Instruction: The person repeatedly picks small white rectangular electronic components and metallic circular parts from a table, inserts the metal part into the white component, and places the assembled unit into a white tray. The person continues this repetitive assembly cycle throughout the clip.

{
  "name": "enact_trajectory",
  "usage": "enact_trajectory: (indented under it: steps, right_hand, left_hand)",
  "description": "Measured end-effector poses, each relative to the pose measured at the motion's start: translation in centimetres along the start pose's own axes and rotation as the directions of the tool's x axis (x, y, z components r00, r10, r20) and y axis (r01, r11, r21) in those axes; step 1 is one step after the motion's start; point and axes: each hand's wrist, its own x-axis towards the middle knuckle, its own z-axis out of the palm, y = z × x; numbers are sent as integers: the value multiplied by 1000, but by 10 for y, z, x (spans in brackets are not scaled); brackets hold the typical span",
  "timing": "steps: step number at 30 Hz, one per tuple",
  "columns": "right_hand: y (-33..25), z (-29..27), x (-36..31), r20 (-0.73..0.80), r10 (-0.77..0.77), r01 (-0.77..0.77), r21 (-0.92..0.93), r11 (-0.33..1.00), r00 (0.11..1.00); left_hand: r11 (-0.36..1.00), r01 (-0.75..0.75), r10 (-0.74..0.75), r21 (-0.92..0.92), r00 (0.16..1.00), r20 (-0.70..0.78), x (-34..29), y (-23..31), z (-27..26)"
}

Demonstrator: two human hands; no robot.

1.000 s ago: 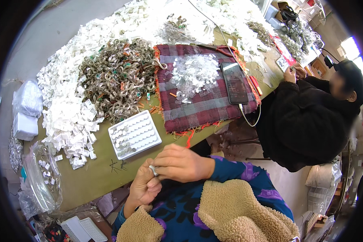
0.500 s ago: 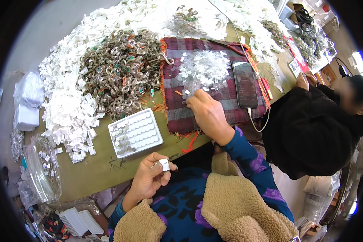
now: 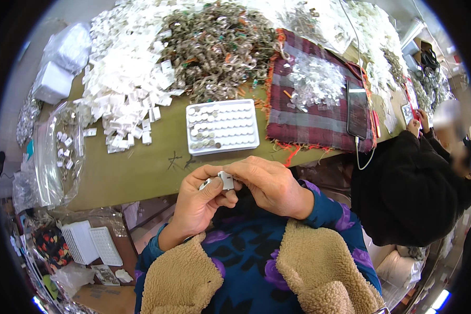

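Olive tbl (image 3: 136, 175) beyond, wht pc (image 3: 226, 181) (small) sits btwn L/R fingers (image 3: 246, 172).

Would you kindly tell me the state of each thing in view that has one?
Left hand: pinching a white piece.
White piece: held, partly covered.
Right hand: curled at the piece, grip partly hidden.
White tray: uncovered, grey discs toward its left.
Plaid cloth: spread out, edges frayed.
Phone: cable plugged in.
Clear bag: white parts inside.
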Motion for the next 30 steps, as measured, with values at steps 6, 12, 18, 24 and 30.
enact_trajectory:
  steps: [6,12,18,24,30]
  right_hand:
    - [-13,-1,11,219,-102,136,-148,980,970]
    - [-28,2,16,374,-91,225,-332,916,923]
    - [-29,0,23,459,-67,216,-282,935,886]
    - [-22,13,13,291,28,33,-203,979,956]
    - [-20,19,16,160,409,-432,158,888,899]
  left_hand:
    - [998,60,-60,-11,998,-24,-14,7,-4]
    - [962,7,18,273,996,-90,-20,0,2]
    - [995,62,-56,78,995,-83,-19,4,-6]
    - [990,19,-6,138,995,-97,-18,2,-8]
    - [999,-18,21,32,993,-115,-17,15,-12]
